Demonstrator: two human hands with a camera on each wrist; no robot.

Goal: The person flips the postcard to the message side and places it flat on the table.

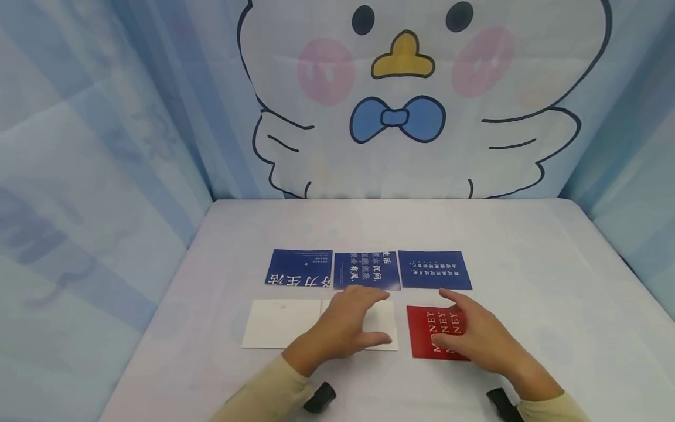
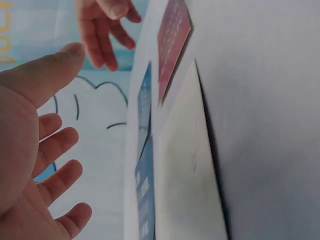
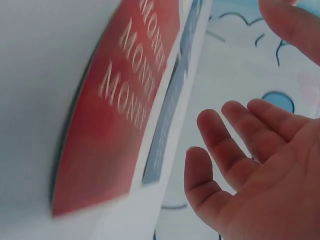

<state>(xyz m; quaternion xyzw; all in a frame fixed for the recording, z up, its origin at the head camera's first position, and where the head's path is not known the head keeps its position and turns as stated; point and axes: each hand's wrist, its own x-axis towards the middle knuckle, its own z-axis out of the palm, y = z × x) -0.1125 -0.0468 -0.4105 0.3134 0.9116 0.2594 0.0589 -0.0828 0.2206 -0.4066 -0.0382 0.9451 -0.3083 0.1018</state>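
My left hand [image 1: 345, 322] hovers over the white cards [image 1: 282, 325], its thumb and fingers spread with nothing between them. A seam shows between two white panels; the hand covers part of the right one. My right hand [image 1: 477, 334] is above a red card [image 1: 422, 331] printed with "MONEY" in repeated lines, and hides its right side. In the right wrist view the fingers [image 3: 220, 145] are loosely bent and apart from the red card [image 3: 100, 145]. The left wrist view has the left hand [image 2: 30, 145] empty beside the white card [image 2: 185, 175].
Behind the hands lie three blue cards in a row: a left one [image 1: 300, 266], a middle one [image 1: 353, 272] and a right one [image 1: 435, 269], all with white writing. They rest on a pale cloth-covered table [image 1: 527, 252]. A cartoon-printed curtain [image 1: 401, 170] stands at the back.
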